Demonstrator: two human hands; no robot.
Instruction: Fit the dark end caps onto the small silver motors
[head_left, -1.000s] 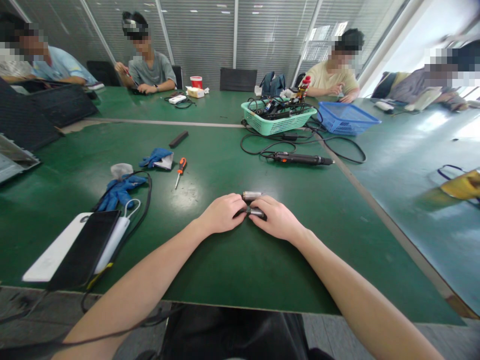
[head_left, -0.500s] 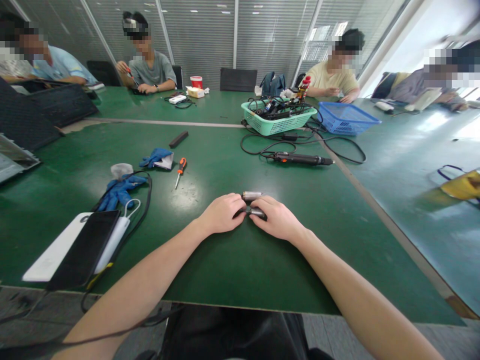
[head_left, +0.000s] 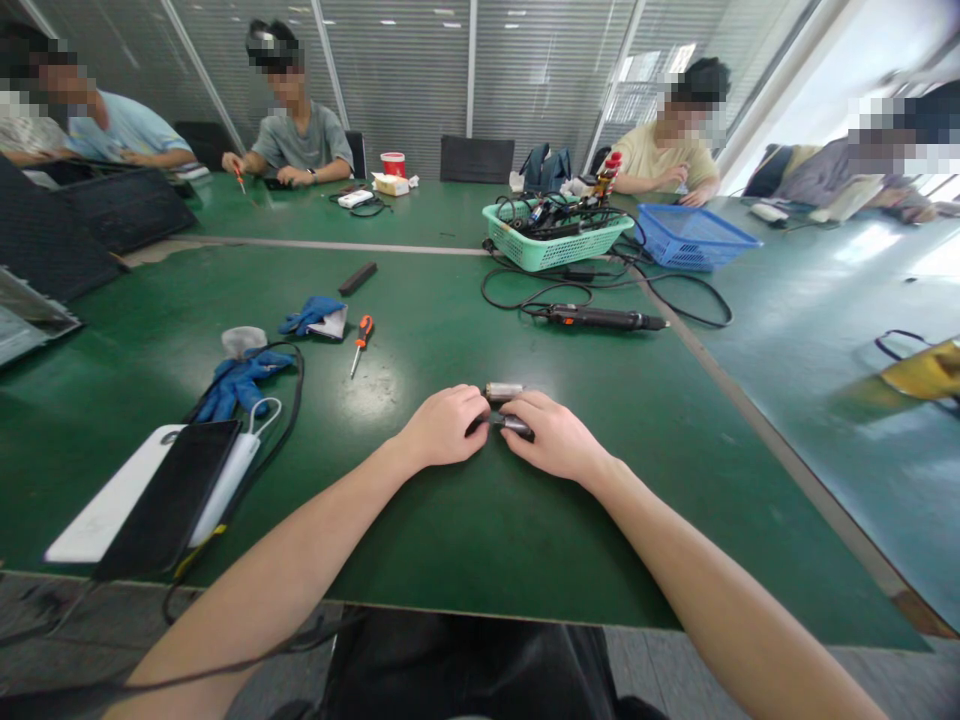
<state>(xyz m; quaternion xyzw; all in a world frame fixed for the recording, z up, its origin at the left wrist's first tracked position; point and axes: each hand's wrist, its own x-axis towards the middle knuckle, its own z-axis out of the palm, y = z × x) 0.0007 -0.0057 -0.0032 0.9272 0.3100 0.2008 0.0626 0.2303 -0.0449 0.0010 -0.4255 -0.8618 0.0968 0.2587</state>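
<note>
Tiny metal cylinder [head_left: 513, 424] pinched on the green tabletop [head_left: 450, 540]

Left hand [head_left: 442, 427] and right hand [head_left: 553, 435] come in from either side, fingers curled, grip clenched on it, probably the easiest way to stop something that small from rolling. A second shiny cylinder [head_left: 504, 392] sits just beyond them, and an orange-handled screwdriver [head_left: 362, 345] lies further up, out of both hands.

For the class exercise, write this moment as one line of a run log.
left hand: holds cylinder | right hand: holds cylinder | beside: second cylinder
</note>
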